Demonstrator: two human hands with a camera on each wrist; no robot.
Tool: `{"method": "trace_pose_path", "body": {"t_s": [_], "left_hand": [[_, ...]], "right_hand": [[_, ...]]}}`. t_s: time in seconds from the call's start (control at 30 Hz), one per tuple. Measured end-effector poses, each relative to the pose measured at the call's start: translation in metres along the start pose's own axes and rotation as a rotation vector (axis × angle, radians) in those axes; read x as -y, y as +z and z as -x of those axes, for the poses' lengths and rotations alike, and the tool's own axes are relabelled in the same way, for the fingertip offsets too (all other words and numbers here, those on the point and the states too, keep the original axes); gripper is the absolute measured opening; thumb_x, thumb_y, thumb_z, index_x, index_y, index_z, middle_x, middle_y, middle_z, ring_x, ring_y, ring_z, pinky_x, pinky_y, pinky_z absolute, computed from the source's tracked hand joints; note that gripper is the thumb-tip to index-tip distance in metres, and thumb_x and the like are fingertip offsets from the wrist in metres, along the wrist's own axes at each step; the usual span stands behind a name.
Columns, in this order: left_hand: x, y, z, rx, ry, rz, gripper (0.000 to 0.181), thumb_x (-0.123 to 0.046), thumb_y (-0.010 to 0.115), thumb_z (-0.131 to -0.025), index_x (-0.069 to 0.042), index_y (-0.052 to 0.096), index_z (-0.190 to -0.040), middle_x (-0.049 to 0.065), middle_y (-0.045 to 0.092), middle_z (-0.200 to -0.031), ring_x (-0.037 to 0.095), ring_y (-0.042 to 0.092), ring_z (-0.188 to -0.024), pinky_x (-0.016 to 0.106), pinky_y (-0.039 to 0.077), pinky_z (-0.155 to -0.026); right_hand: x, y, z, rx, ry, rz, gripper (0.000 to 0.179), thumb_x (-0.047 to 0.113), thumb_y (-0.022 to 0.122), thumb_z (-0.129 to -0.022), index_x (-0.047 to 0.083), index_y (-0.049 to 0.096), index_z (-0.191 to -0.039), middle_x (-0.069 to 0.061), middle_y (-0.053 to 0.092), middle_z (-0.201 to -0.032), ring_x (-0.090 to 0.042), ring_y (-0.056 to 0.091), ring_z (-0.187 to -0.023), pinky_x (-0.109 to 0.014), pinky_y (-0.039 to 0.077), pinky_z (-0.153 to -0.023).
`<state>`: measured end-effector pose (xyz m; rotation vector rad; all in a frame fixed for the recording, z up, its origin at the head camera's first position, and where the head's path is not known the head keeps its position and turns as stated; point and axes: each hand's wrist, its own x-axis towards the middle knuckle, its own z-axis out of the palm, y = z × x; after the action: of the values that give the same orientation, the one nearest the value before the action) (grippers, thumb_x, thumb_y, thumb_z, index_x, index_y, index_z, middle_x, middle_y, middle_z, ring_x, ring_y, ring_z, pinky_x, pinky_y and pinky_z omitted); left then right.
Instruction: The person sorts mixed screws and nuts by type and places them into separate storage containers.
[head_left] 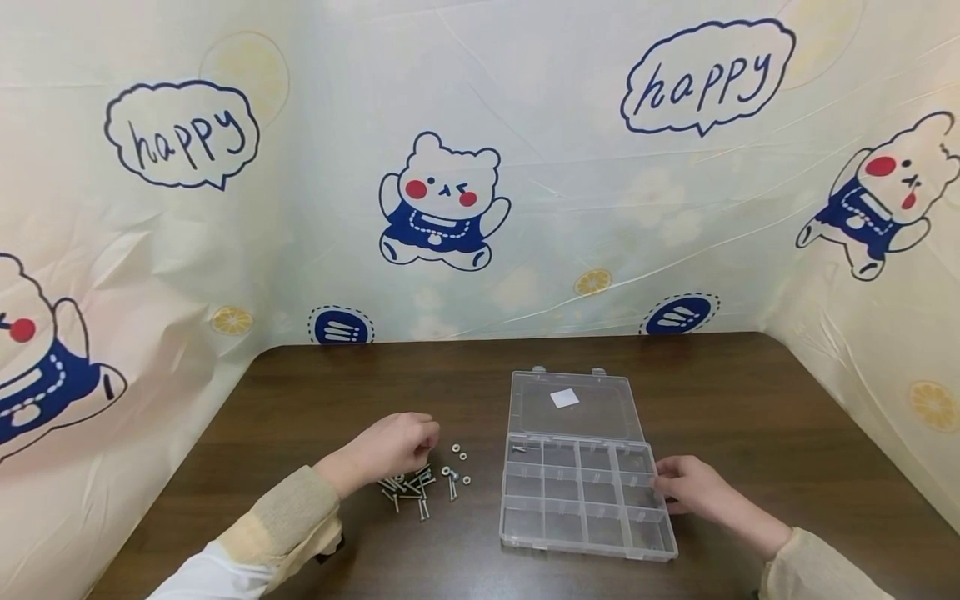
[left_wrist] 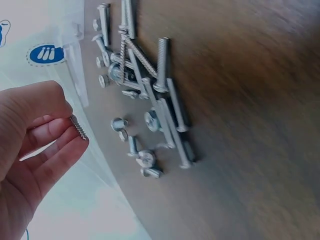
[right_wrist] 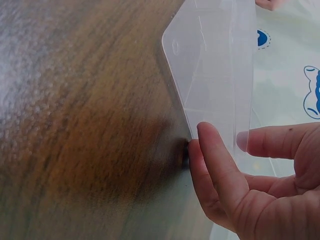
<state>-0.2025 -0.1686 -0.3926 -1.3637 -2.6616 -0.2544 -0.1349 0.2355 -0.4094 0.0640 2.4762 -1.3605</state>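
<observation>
Above the far side of a pile of loose screws (head_left: 409, 492), my left hand (head_left: 396, 443) pinches a small screw (left_wrist: 79, 128) between thumb and fingers, its threaded end sticking out. The pile mixes long and short screws, seen closer in the left wrist view. To its right lies a clear plastic compartment box (head_left: 588, 549) with its lid (head_left: 573, 417) folded back flat. My right hand (head_left: 697, 490) grips the box's right side wall, thumb at the top rim and fingers along the outside. A few small screws (head_left: 519, 449) lie in the back left compartment.
Several nuts (head_left: 456, 448) lie scattered between the pile and the box. A white paper square (head_left: 565, 398) sits on the lid. The dark wooden table (head_left: 360, 375) meets a printed curtain (head_left: 555, 200) at the back and sides.
</observation>
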Motion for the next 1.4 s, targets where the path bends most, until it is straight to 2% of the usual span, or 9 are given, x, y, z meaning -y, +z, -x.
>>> {"method": "trace_pose_path", "body": {"t_s": [0.17,0.37,0.63,0.87,1.13,1.4], "left_hand": [[-0.008,-0.001,-0.006,-0.034,0.021,-0.008,0.02,0.002,0.061,-0.065,-0.014,0.049,-0.066,-0.008,0.042,-0.064,0.004,0.037,-0.056,0.016,0.033,-0.051],[-0.02,-0.001,-0.017,-0.098,0.092,-0.043,0.019,0.0,0.06,-0.063,-0.015,0.049,-0.065,-0.009,0.043,-0.064,0.003,0.04,-0.056,0.015,0.035,-0.051],[-0.033,-0.009,-0.035,-0.073,0.076,-0.009,0.017,-0.001,0.061,-0.068,-0.015,0.051,-0.069,-0.008,0.044,-0.066,0.003,0.039,-0.059,0.015,0.035,-0.052],[-0.04,-0.012,-0.052,-0.137,0.13,-0.041,0.016,-0.001,0.061,-0.068,-0.014,0.052,-0.069,-0.007,0.044,-0.066,0.004,0.04,-0.058,0.015,0.035,-0.053],[-0.049,-0.012,-0.067,-0.137,0.147,-0.058,0.016,0.0,0.061,-0.07,-0.013,0.051,-0.069,-0.007,0.044,-0.066,0.005,0.039,-0.058,0.015,0.035,-0.053],[-0.055,-0.006,-0.082,-0.165,0.187,-0.055,0.013,-0.001,0.062,-0.073,-0.011,0.054,-0.072,-0.005,0.05,-0.07,0.006,0.047,-0.062,0.015,0.04,-0.058]], "right_hand": [[0.001,-0.001,0.0,0.016,-0.006,0.001,0.031,-0.001,0.049,-0.084,-0.025,0.047,-0.104,-0.019,0.059,-0.089,-0.029,0.06,-0.085,-0.039,0.052,-0.069],[0.001,-0.001,0.0,0.021,-0.006,0.005,0.031,-0.001,0.049,-0.085,-0.025,0.046,-0.104,-0.02,0.059,-0.09,-0.029,0.06,-0.085,-0.039,0.052,-0.069],[0.0,-0.001,0.0,0.023,-0.011,0.004,0.031,-0.001,0.049,-0.085,-0.025,0.046,-0.104,-0.02,0.059,-0.09,-0.029,0.061,-0.085,-0.039,0.053,-0.068],[0.001,0.0,0.0,0.006,0.007,0.013,0.032,-0.001,0.05,-0.084,-0.024,0.047,-0.105,-0.02,0.06,-0.09,-0.028,0.06,-0.084,-0.039,0.053,-0.068],[0.001,0.001,0.0,0.005,0.005,0.007,0.032,-0.001,0.05,-0.083,-0.025,0.047,-0.105,-0.018,0.06,-0.09,-0.028,0.06,-0.084,-0.038,0.053,-0.068],[0.002,0.0,0.0,0.009,0.013,0.013,0.033,-0.001,0.05,-0.083,-0.025,0.047,-0.105,-0.019,0.06,-0.09,-0.029,0.061,-0.084,-0.038,0.053,-0.068]]}}
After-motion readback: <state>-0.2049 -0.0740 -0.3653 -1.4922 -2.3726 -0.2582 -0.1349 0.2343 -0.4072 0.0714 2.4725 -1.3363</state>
